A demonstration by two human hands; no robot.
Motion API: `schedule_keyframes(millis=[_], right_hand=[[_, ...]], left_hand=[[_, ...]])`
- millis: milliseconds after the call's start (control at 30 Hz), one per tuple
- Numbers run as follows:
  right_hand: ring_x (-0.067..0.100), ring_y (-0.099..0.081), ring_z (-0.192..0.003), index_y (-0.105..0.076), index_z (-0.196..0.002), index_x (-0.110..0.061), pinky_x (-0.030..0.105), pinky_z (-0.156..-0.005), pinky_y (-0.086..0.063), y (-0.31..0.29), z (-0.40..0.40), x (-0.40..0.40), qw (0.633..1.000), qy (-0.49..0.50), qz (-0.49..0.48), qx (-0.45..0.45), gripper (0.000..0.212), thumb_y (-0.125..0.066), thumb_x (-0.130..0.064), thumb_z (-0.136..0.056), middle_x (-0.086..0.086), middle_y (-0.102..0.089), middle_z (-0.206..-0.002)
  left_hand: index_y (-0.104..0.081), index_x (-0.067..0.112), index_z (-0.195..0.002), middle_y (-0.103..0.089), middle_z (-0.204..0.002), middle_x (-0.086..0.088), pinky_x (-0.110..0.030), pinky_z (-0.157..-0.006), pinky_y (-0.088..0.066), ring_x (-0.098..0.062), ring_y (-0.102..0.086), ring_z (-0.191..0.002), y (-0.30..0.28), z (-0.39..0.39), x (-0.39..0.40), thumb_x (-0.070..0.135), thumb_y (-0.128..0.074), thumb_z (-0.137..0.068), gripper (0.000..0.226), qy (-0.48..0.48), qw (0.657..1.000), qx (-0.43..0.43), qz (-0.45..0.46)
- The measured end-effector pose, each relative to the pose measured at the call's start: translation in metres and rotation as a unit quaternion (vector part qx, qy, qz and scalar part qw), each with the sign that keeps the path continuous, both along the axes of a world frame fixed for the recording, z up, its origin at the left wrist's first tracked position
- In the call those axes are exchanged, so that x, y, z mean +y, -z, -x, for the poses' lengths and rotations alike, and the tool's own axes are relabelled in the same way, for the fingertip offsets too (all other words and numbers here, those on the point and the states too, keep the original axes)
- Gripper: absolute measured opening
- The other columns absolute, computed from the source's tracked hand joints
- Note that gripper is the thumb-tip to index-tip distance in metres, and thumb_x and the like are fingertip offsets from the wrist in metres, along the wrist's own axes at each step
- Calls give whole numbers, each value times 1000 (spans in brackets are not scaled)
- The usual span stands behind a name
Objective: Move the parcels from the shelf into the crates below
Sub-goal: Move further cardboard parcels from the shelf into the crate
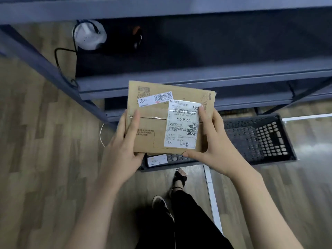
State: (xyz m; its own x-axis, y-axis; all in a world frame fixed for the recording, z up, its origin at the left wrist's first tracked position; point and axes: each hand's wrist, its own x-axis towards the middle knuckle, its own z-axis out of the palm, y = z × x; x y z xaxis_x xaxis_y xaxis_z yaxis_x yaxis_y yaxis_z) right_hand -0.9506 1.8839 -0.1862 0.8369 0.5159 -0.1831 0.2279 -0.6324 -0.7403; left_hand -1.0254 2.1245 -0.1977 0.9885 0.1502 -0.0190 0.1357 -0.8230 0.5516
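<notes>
Both hands hold a flat cardboard parcel [161, 121] in the air, near the grey shelf [197, 81] and above a black crate [260, 137] on the floor. The left hand [124, 142] grips its left edge; the right hand [213, 139] pinches the right, thumb under the near edge.

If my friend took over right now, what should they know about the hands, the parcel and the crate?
Left hand: grips the left edge of the brown cardboard parcel.
Right hand: grips its right edge, fingertip on the white shipping label.
The parcel is off the grey shelf, held flat in the air above the left part of the black crate on the floor.
Done: parcel taken from the shelf. The crate already holds something with a white label.
Left: lower this parcel into the crate. The shelf level in view looks dark; whether more parcels wait there cannot be told.
</notes>
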Motion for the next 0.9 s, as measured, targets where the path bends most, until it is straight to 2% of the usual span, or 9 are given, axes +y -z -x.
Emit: schedule_keyframes(millis=[133, 267, 433, 600, 767, 900], right_hand=[[4, -1, -144, 8, -147, -41, 24, -115, -15, 44, 11, -7, 997, 20, 28, 67, 121, -83, -39, -68, -14, 14, -154], [11, 7, -146, 2, -152, -28, 38, -120, -14, 103, 5, -21, 989, 33, 77, 118, 126, -84, -47, -62, 1, 8, -158], [18, 11, -147, 6, -152, -27, 37, -120, -10, 182, -16, -37, 978, 17, 117, 175, 130, -85, -47, -61, 11, 6, -158], [21, -2, -147, 7, -152, -27, 20, -112, -7, 281, -40, -48, 966, 0, 150, 209, 129, -85, -42, -63, 8, 9, -157], [23, -10, -146, 8, -152, -26, 22, -113, -13, 381, -59, -59, 961, 14, 170, 216, 127, -85, -32, -66, 6, 12, -157], [19, -5, -146, 8, -152, -25, 26, -114, -12, 456, -69, -70, 962, 47, 162, 213, 127, -86, -31, -66, 3, 11, -157]], left_hand=[[13, 50, -142, -4, -158, 3, -46, -85, -52, -26, -33, -136, 42, 2, -5, 12, -77, -72, 121, 33, 998, 50, 20], [22, 46, -139, 1, -158, 7, -38, -94, -42, -23, -32, -135, 93, -10, -17, 22, -74, -78, 117, 57, 988, 142, 33], [19, 48, -142, 10, -157, 13, -44, -103, -40, -23, -26, -140, 179, -25, -32, 24, -74, -78, 115, 56, 967, 237, 74], [18, 42, -144, 4, -158, 7, -44, -103, -40, -22, -26, -140, 284, -38, -46, 27, -73, -79, 114, 59, 962, 257, 67], [16, 36, -147, 7, -158, 5, -45, -110, -31, -19, -8, -145, 396, -59, -60, 22, -72, -81, 111, 74, 959, 259, 81], [9, 35, -149, 3, -158, -1, -40, -101, -40, -25, -19, -142, 476, -87, -73, 13, -71, -80, 109, 91, 963, 239, 86]])
